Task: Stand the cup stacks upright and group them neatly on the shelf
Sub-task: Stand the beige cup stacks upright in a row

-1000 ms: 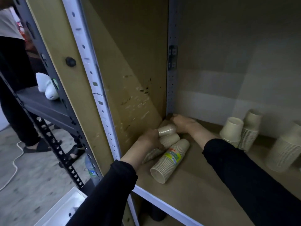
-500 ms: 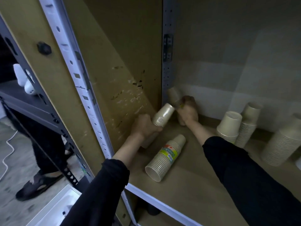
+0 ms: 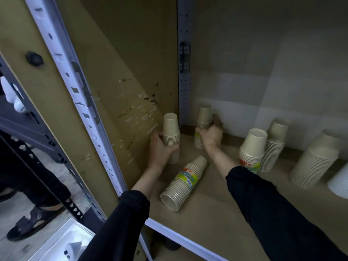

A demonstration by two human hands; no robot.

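My left hand [image 3: 162, 149] grips a beige cup stack [image 3: 170, 129] that stands upright, upside down, by the left side panel of the shelf [image 3: 216, 208]. My right hand [image 3: 211, 135] grips a second upright stack [image 3: 204, 117] in the back left corner by the metal post. A third stack with a green and yellow label [image 3: 185, 182] lies on its side between my forearms, its open end toward the shelf's front edge.
More upright stacks stand to the right: a labelled stack [image 3: 251, 149], a taller stack [image 3: 274, 144] behind it, a wide stack [image 3: 314, 159] and a white stack [image 3: 339, 183] at the frame edge. A perforated post [image 3: 183, 72] marks the corner. A person's sandalled foot [image 3: 32, 221] is on the floor, left.
Both hands lifted their stacks from lying or tilted to upright. The left stack now stands by the side panel, the right stack in the back corner. The labelled stack stayed lying.
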